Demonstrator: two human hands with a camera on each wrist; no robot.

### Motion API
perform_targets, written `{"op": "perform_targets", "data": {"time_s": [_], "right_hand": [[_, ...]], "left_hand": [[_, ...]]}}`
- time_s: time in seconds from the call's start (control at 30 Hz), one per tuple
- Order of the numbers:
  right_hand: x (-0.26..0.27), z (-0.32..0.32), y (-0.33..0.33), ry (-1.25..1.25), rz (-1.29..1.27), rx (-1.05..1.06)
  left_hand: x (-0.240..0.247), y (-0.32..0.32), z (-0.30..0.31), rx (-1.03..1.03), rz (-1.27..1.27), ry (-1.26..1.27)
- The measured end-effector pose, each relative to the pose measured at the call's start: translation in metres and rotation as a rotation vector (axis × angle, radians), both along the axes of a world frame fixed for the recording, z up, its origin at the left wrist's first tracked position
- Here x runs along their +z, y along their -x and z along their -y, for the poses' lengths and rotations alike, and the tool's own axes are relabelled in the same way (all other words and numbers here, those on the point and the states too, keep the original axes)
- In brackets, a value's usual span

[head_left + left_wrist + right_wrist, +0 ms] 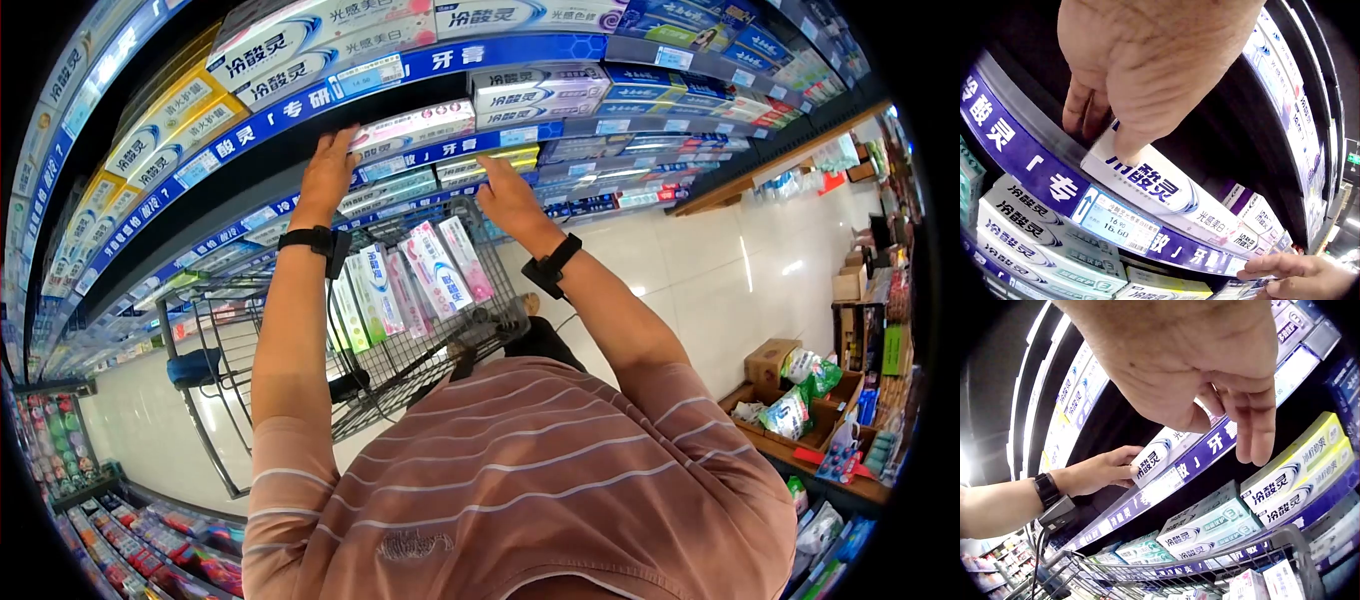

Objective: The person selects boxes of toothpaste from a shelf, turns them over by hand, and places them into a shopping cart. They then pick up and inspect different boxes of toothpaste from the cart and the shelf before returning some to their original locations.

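Observation:
A white toothpaste box with a pink end [425,122] [1179,199] [1161,447] lies along a shelf behind a blue label strip [1054,180]. My left hand [328,178] [1160,69] [1100,471] grips its left end, thumb on the printed front and fingers round the end. Near the box's right end, my right hand [515,205] [1305,279] [1210,369] hangs in front of the shelf edge, fingers loosely extended and holding nothing. Whether it touches the strip, I cannot tell.
Below the hands stands a wire shopping cart [395,385] with several toothpaste boxes [436,268] in it. More boxes fill the shelves above and below, including yellow-and-white ones [1297,469]. Cartons with bagged goods [790,410] stand at the right across the tiled floor.

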State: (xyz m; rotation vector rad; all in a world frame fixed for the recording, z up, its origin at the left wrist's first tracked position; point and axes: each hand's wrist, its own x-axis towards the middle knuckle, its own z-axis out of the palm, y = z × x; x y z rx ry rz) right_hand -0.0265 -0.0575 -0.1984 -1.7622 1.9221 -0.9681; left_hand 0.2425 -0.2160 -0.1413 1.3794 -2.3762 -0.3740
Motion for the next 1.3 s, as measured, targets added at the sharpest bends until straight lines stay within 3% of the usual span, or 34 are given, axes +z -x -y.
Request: {"op": "perform_targets", "data": {"time_s": [0.13,0.2,0.27,0.3,0.4,0.5,0.57,0.67,0.73,0.8,1.0,1.23,1.3], "right_hand": [[-0.040,-0.010,0.011,0.134,0.071,-0.024],[-0.042,-0.024,0.019,0.018,0.442,-0.070],[-0.028,-0.043,0.024,-0.091,0.742,-0.126],[-0.033,-0.051,0.026,-0.160,0.742,-0.138],[-0.044,-0.069,0.033,-0.320,0.725,-0.168],[-0.066,-0.084,0.028,-0.447,0.707,-0.182],[-0.069,-0.090,0.021,-0.514,0.724,-0.158],[-0.067,-0.100,0.012,-0.580,0.732,-0.137],[-0.062,-0.102,0.009,-0.627,0.713,-0.121],[-0.058,-0.108,0.009,-0.647,0.704,-0.125],[-0.051,-0.132,0.023,-0.665,0.722,-0.154],[-0.057,-0.142,0.038,-0.704,0.728,-0.216],[-0.058,-0.139,0.037,-0.702,0.730,-0.202]], "left_hand": [[-0.001,-0.016,-0.005,0.039,-0.208,0.227],[0.008,-0.034,-0.024,0.063,-0.301,0.390],[0.005,-0.056,-0.049,0.151,-0.388,0.371],[-0.006,-0.067,-0.061,0.185,-0.451,0.348],[-0.072,-0.108,-0.087,0.318,-0.496,0.003],[-0.137,-0.120,-0.127,0.277,-0.348,-0.243],[-0.177,-0.101,-0.151,0.314,-0.271,-0.461],[-0.195,-0.049,-0.175,0.268,-0.234,-0.801],[-0.222,-0.016,-0.180,0.203,-0.038,-0.694],[-0.234,0.011,-0.177,0.198,0.054,-0.873],[-0.272,0.058,-0.185,0.385,0.110,-0.908],[-0.281,0.065,-0.186,0.505,0.035,-0.972],[-0.278,0.053,-0.182,0.453,-0.068,-1.115]]}}
